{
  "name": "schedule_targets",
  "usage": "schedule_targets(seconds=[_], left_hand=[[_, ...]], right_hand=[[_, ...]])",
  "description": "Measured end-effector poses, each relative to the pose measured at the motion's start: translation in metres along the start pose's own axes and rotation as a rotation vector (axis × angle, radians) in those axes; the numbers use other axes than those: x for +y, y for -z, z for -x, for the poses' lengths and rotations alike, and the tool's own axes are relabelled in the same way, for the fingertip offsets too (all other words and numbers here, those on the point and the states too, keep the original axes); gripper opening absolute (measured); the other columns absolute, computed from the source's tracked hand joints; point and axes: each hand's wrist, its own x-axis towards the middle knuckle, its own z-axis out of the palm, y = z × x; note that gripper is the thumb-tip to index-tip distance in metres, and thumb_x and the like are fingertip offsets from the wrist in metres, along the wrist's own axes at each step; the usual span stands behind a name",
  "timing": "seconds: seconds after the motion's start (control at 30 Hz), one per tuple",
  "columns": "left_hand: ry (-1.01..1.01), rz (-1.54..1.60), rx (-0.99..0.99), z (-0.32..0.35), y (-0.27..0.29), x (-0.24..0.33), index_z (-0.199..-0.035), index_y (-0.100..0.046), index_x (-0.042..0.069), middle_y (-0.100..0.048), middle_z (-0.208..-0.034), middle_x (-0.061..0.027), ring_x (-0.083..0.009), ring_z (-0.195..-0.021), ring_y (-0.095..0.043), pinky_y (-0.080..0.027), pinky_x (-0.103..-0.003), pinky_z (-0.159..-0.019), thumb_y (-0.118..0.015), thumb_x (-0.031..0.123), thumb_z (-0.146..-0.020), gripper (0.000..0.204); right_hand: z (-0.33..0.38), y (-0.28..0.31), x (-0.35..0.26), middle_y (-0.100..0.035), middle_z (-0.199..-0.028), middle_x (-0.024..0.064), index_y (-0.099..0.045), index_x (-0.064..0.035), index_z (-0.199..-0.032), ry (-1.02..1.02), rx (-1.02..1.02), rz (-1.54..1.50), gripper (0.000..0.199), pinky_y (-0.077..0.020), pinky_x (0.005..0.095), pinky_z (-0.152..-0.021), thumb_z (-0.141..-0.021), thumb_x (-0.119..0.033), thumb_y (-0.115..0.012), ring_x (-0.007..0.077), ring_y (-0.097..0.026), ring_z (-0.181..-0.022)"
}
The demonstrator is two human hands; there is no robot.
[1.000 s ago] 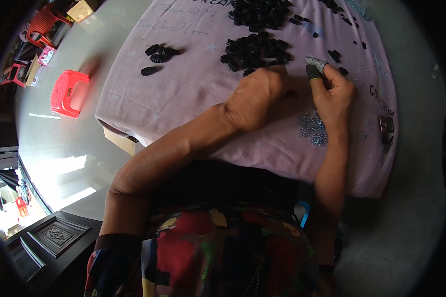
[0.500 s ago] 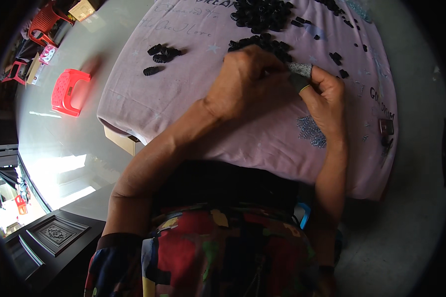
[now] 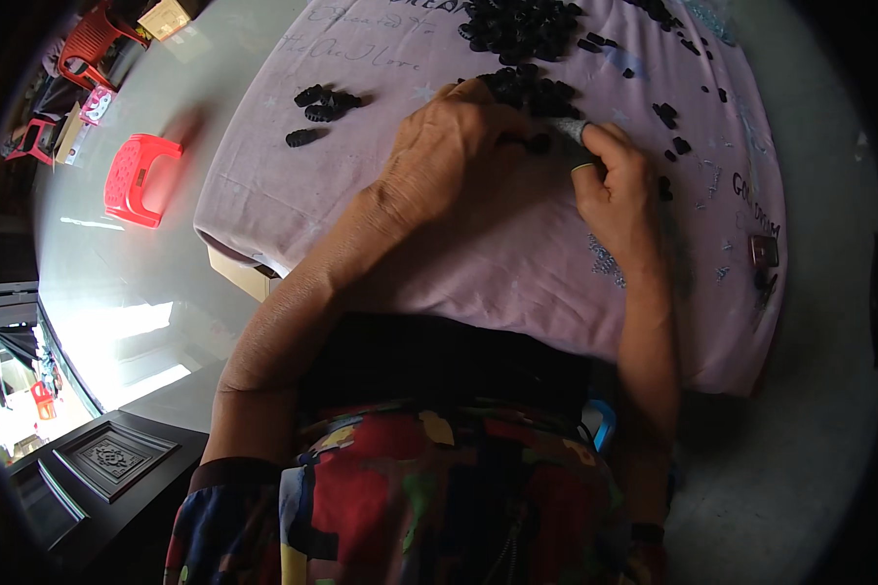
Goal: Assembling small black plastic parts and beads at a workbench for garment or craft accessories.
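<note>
Both my hands are close together over the pink cloth (image 3: pixel 517 263), just below a heap of small black ribbed pieces (image 3: pixel 532 93). My left hand (image 3: pixel 439 146) is closed, its fingertips in shadow around a small black piece (image 3: pixel 537 143). To its right, my right hand (image 3: pixel 619 190) has its fingers bent and pressed together. A grey cover (image 3: pixel 564 127) sits on its index finger, and a yellow-edged cover is on the thumb. Whatever lies between the right fingertips is hidden. Near that wrist is a patch of tiny shiny bits (image 3: pixel 605 261), partly covered by the hand.
A larger black heap (image 3: pixel 522 29) lies farther back. Several black pieces (image 3: pixel 322 105) rest at left, others (image 3: pixel 665 115) at right. A small dark red box (image 3: pixel 763 251) is near the right edge. On the floor at left stands a red plastic stool (image 3: pixel 141 180).
Both hands have shifted left, the right one also turning and curling more. A black piece now shows between the hands, and another shows beside the right hand.
</note>
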Motion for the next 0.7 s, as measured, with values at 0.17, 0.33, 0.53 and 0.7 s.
schedule_targets(seconds=[0.17, 0.33, 0.53, 0.7], left_hand=[[0.073, 0.028, -0.002, -0.002, -0.007, 0.003, -0.108, -0.079, 0.014, -0.067, -0.104, -0.0112, -0.0301, -0.102, -0.065, -0.054, -0.04, -0.088, -0.077, 0.016, -0.083, 0.025], [0.048, -0.07, -0.004, -0.007, -0.02, 0.01, -0.104, -0.079, 0.016, -0.067, -0.103, -0.0102, -0.0307, -0.108, -0.063, -0.053, -0.043, -0.091, -0.077, 0.018, -0.083, 0.022], [0.123, 0.222, -0.037, -0.006, -0.01, 0.008, -0.107, -0.077, 0.009, -0.07, -0.103, -0.0098, -0.0225, -0.098, -0.07, -0.056, -0.034, -0.09, -0.075, 0.01, -0.086, 0.021], [0.256, 0.75, -0.051, -0.002, -0.011, 0.005, -0.111, -0.073, 0.003, -0.073, -0.1, -0.008, -0.0138, -0.091, -0.071, -0.058, -0.029, -0.082, -0.074, 0.003, -0.086, 0.025]], right_hand=[[-0.001, 0.004, 0.003, -0.059, -0.079, 0.0168, -0.061, 0.0049, -0.092, -0.033, 0.062, -0.013, 0.01, -0.0471, 0.0386, -0.06, -0.082, 0.004, -0.057, 0.0296, -0.059, -0.066], [-0.001, 0.005, 0.002, -0.059, -0.076, 0.0158, -0.061, 0.0046, -0.09, -0.038, 0.079, -0.077, 0.006, -0.0457, 0.0355, -0.057, -0.084, 0.003, -0.059, 0.0234, -0.056, -0.062], [0.002, 0.005, 0.004, -0.057, -0.072, 0.0078, -0.064, 0.0039, -0.092, -0.076, 0.089, -0.166, 0.008, -0.0427, 0.0299, -0.055, -0.085, 0.001, -0.061, 0.0128, -0.052, -0.062], [0.003, 0.008, 0.003, -0.047, -0.066, -0.0061, -0.07, 0.0014, -0.097, -0.074, 0.112, -0.395, 0.016, -0.0338, 0.0225, -0.054, -0.084, 0.002, -0.06, 0.0019, -0.041, -0.064]])
